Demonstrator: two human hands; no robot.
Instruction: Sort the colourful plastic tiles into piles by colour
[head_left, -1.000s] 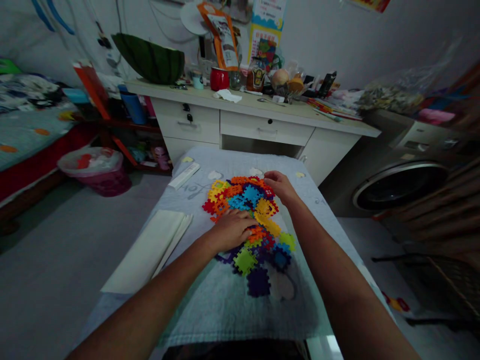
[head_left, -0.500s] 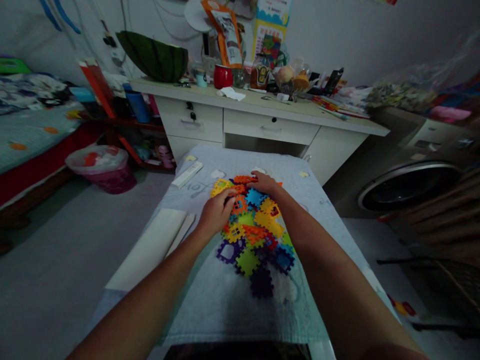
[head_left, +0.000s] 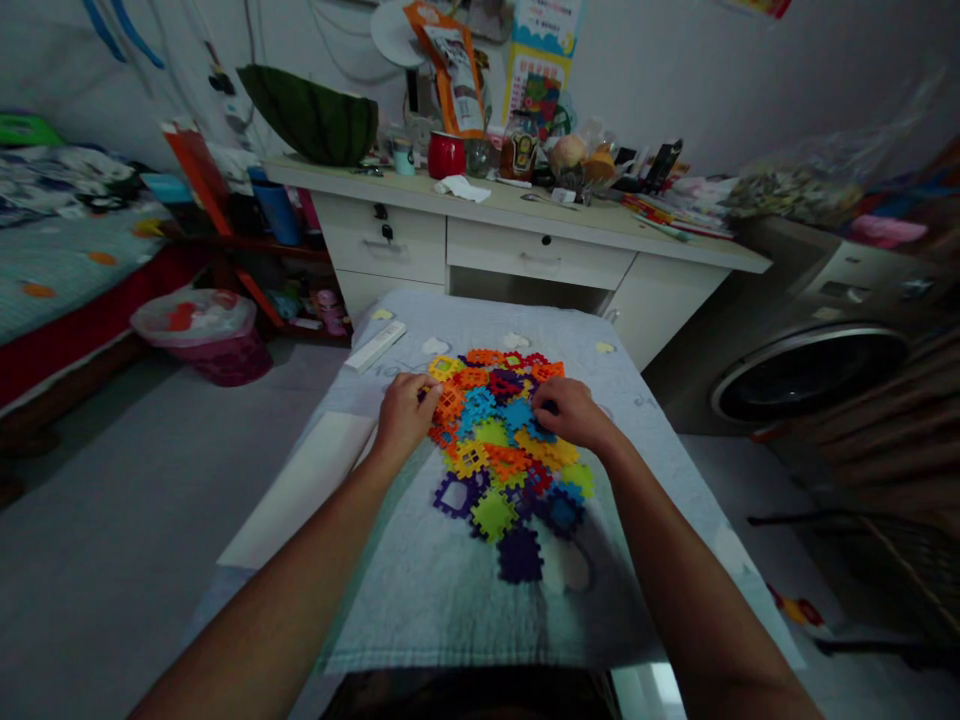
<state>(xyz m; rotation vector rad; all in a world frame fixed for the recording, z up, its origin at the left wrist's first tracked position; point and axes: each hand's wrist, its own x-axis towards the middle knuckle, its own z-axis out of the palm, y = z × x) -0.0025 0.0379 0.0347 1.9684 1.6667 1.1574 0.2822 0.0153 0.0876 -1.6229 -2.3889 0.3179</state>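
Observation:
A heap of colourful plastic interlocking tiles (head_left: 493, 432) with toothed edges lies on the cloth-covered table (head_left: 450, 610). My left hand (head_left: 405, 408) is at the left edge of the heap, beside orange tiles (head_left: 450, 402), its fingers and thumb closed together. Something small and dark shows at its fingertips, too small to name. My right hand (head_left: 574, 410) is at the right edge with curled fingers, close to a blue tile (head_left: 517, 413); what they grip, if anything, is hidden. Nearest me lie a lime green tile (head_left: 493, 514) and a dark purple tile (head_left: 520, 556).
Left of the heap are a narrow white box (head_left: 376, 346) and a large white flat item (head_left: 300, 490). A cluttered desk (head_left: 517, 225) stands beyond the table, a washing machine (head_left: 810, 340) to the right, a pink bin (head_left: 202, 340) to the left.
My right hand has come back from the far side of the heap to its right edge. My left hand has slid left, off the middle tiles. More tiles are now uncovered.

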